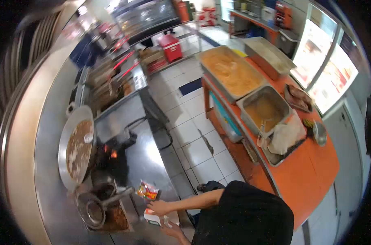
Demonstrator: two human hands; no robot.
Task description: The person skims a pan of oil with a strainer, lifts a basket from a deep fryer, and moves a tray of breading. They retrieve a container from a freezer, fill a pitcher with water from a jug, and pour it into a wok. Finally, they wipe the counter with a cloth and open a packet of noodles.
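My left hand (174, 231) is closed on the lower edge of a white packet (153, 217) with red and green print, above the edge of the steel counter (156, 163). At the packet's upper edge, my right hand (161, 208) has its fingers bent and pressed together on it. Just beyond that hand lies a red and yellow printed packet (147, 190) on the counter. Left of my hands, a wire strainer (95, 212) with a long handle rests over a fryer well (117, 220) holding dark brown contents.
A large wok (63, 157) of bubbling oil with pale pieces stands farther along the counter, near orange flame (111, 152). Behind the tiled aisle (193, 145), an orange table (312, 167) carries several metal trays, one with orange-tan contents (234, 73), and a pale cloth or bag (287, 134).
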